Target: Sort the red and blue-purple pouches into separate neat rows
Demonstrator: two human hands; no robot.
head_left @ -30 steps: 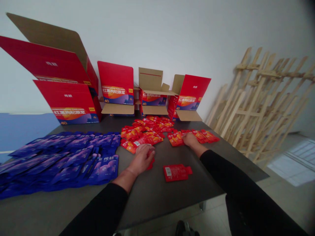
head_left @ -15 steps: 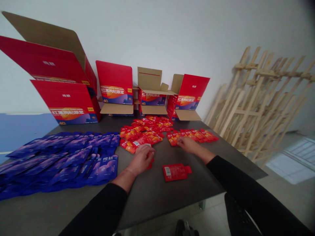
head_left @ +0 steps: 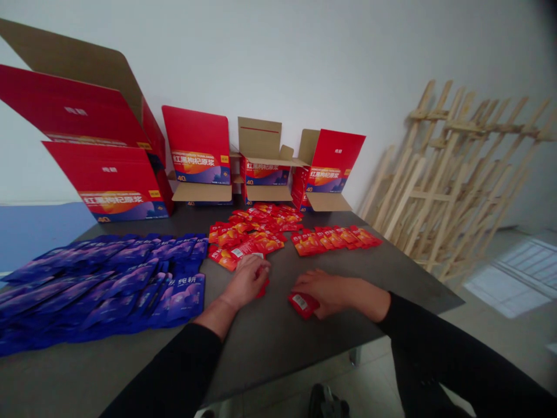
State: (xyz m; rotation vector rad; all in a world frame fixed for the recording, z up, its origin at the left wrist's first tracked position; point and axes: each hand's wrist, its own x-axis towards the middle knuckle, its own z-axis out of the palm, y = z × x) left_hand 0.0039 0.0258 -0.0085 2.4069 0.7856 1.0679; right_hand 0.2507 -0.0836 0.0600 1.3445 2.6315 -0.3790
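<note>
On the near table my right hand (head_left: 328, 292) is closed over a small red spouted pouch (head_left: 300, 302), whose barcode corner sticks out to the left. Its fingertips are partly hidden. My left hand (head_left: 247, 281) is curled around another red pouch (head_left: 263, 288), of which only an edge shows beside the fingers. Just beyond the left hand lies a loose heap of red pouches (head_left: 248, 239). A row of overlapping red pouches (head_left: 333, 238) rests farther back on the right, face up.
Blue pouches (head_left: 108, 284) lie in overlapping rows on the left of the dark table (head_left: 278, 360). Several open red cartons (head_left: 200, 157) line the back, flaps spread. Wooden easels (head_left: 439, 186) lean by the wall at right.
My right hand has left the row of pouches, come toward me and closed over the single pouch lying barcode up. My left hand stays nearly in place; the whole view shifts slightly.
</note>
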